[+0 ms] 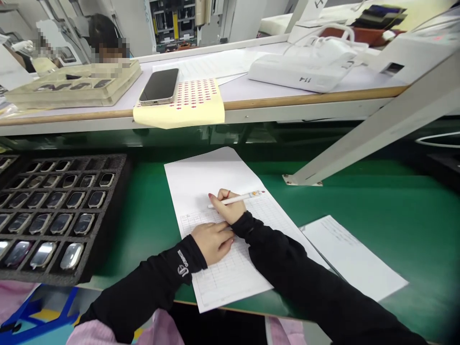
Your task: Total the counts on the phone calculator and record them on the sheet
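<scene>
My right hand [230,205] is closed around a white pen [240,198] with a coloured pattern near its upper end. The pen slants over a sheet with a printed grid [212,287], its tip close to the upper rows. Just below, my left hand [213,242] lies flat on the same sheet, fingers stretched toward the right wrist. Above the grid, a blank white page [204,177] extends to the back. Black sleeves cover both forearms.
At left, a dark foam tray [104,215] holds several watch cases. Another paper [355,258] lies at right, near a slanted metal post [359,129]. On the raised shelf are a phone [160,86], a yellow sticker sheet [194,112] and a power strip [298,72]. A person sits beyond.
</scene>
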{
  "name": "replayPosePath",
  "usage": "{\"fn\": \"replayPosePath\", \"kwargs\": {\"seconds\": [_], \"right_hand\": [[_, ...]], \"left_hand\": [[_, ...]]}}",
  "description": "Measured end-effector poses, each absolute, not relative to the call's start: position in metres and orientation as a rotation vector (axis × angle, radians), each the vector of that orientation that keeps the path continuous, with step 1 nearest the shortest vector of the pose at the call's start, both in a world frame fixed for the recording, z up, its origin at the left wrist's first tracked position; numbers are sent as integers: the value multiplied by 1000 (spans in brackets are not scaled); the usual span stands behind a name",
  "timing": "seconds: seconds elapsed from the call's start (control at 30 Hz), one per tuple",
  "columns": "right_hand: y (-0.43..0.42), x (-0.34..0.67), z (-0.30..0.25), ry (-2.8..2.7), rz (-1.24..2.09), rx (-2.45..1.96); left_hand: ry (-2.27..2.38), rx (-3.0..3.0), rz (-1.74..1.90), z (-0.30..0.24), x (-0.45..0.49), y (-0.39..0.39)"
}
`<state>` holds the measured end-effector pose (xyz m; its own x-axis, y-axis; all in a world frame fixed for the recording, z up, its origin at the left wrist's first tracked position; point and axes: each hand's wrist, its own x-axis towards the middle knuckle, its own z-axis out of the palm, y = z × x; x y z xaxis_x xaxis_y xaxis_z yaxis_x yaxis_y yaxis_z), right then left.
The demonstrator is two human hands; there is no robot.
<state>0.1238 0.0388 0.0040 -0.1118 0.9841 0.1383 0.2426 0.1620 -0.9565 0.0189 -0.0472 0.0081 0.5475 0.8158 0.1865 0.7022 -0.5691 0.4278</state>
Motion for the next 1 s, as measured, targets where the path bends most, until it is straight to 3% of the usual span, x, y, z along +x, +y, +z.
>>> {"fn": "replayPosePath", "kwargs": {"seconds": [0.37,1.0], "right_hand": [[38,121,1,-1827,834,-1190],[40,123,-3,-1813,750,-1208]], "left_hand": [[1215,2471,438,10,11,-43],[1164,2488,402,11,9,-41]]}}
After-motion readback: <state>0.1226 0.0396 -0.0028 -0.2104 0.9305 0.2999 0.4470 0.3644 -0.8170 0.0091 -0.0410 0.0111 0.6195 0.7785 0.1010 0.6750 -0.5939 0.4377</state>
